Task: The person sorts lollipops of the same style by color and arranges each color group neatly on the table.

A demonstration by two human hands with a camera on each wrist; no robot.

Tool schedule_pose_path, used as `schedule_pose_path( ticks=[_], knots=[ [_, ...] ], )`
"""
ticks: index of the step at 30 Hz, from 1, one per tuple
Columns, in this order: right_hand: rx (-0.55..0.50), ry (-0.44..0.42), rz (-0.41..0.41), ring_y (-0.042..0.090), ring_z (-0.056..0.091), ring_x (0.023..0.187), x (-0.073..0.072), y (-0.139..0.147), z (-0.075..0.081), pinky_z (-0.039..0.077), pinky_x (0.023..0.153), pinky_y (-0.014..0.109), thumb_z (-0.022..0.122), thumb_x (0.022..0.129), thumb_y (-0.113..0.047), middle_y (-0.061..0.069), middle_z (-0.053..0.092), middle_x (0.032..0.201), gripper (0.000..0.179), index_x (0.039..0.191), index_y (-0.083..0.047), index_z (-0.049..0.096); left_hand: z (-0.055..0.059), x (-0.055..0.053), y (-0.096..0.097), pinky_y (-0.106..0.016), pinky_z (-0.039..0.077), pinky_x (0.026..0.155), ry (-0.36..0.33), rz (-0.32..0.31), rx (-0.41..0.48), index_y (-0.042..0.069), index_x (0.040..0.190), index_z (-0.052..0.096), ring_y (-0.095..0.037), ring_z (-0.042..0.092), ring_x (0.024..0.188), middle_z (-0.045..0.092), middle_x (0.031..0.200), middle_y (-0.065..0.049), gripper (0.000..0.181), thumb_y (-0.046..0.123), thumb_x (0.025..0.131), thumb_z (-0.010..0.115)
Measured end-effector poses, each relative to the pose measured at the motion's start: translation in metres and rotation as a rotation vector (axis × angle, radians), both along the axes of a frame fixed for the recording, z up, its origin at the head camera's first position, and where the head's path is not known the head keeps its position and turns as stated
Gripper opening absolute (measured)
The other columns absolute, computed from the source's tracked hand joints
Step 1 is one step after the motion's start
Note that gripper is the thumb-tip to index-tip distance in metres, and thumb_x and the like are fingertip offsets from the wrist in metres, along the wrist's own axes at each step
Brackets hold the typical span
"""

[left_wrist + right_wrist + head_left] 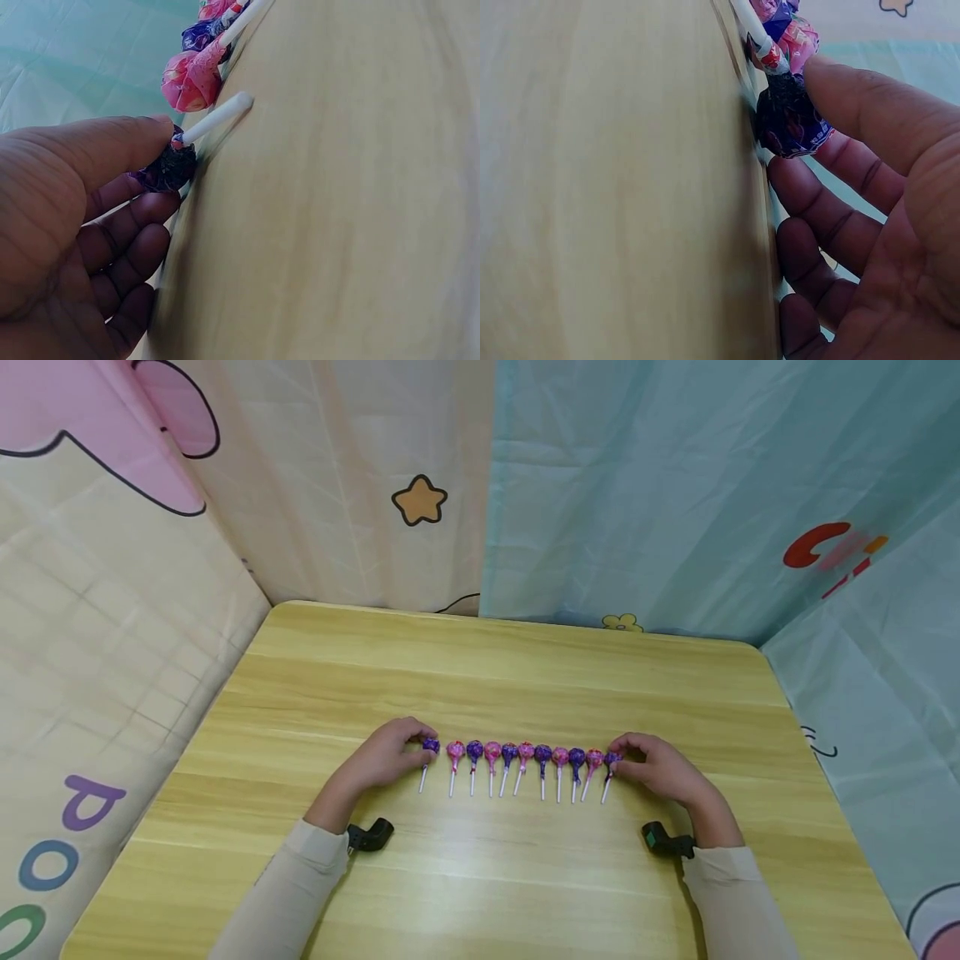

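The head view is bright, with pale glare on the yellow wood-grained desk [517, 860] toward its near edge. Both wrist views are dimmer, the grain blurred; shadow darkens the desk beside the bare left hand [52, 240] and bare right hand [904, 247].

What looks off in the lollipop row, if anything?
Nothing major. The purple lollipop pinched by the left hand sits slightly apart from its pink neighbour, a wider gap than between the others. The sticks also lean at uneven angles. Colours alternate consistently; no spill or damage visible.
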State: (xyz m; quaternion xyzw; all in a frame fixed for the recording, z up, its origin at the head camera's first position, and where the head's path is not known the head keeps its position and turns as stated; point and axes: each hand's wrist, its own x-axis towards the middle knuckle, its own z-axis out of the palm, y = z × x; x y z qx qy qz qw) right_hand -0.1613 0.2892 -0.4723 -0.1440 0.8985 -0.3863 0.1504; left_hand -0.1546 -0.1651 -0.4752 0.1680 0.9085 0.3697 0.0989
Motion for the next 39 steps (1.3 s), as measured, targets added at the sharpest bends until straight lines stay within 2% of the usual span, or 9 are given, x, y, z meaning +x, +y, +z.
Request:
schedule_pose_path(
  ticks=[6,14,22,29,34,39],
  knots=[
    [0.012,-0.008,-0.018,0.024,0.055,0.097,-0.001,0.001,-0.001,0.045,0.086,0.042,0.067,0.096,-0.016,0.006,0.064,0.107,0.015,0.109,-0.008,0.066,0.001,-0.001,0.001,-0.048,0.047,0.095,-0.022,0.005,0.006,0.007,0.117,0.068,-0.026,0.059,0.107,0.065,0.112,-0.005,0.029,0.020,0.092,0.072],
    [0.047,0.006,-0.026,0.022,0.055,0.094,0.000,0.002,0.000,0.046,0.083,0.039,0.067,0.096,-0.018,0.005,0.064,0.105,0.015,0.109,-0.009,0.066,-0.002,0.001,0.001,-0.047,0.047,0.094,-0.011,0.018,0.026,0.009,0.115,0.069,-0.025,0.059,0.105,0.065,0.110,-0.003,0.026,0.021,0.091,0.072],
    [0.004,-0.008,-0.015,0.022,0.053,0.089,0.000,0.005,0.004,0.046,0.077,0.037,0.067,0.096,-0.017,0.006,0.063,0.101,0.017,0.109,-0.007,0.065,0.002,0.003,0.001,-0.043,0.050,0.088,0.007,0.034,0.028,0.012,0.112,0.070,-0.018,0.059,0.097,0.064,0.104,0.002,0.023,0.020,0.090,0.073],
    [0.037,0.014,-0.020,0.020,0.055,0.087,0.002,0.007,0.002,0.048,0.074,0.033,0.066,0.096,-0.015,0.004,0.063,0.097,0.014,0.109,-0.008,0.066,0.004,0.004,0.001,-0.040,0.052,0.086,0.023,0.010,0.043,0.010,0.111,0.069,-0.017,0.060,0.095,0.064,0.103,0.002,0.022,0.019,0.091,0.073],
    [0.036,0.059,-0.019,0.020,0.055,0.085,0.000,0.005,0.005,0.048,0.072,0.032,0.066,0.096,-0.014,0.003,0.063,0.095,0.014,0.109,-0.007,0.066,0.009,0.002,0.001,-0.040,0.052,0.087,0.044,0.000,0.033,0.009,0.110,0.068,-0.018,0.060,0.095,0.064,0.103,0.001,0.022,0.019,0.091,0.072],
    [0.034,0.063,-0.014,0.019,0.056,0.085,0.002,0.003,0.007,0.048,0.071,0.032,0.067,0.096,-0.014,0.002,0.063,0.095,0.015,0.109,-0.007,0.066,0.012,0.003,0.004,-0.039,0.052,0.088,0.043,-0.019,0.033,0.008,0.111,0.068,-0.018,0.060,0.096,0.063,0.104,0.001,0.023,0.019,0.091,0.072]
  ],
)
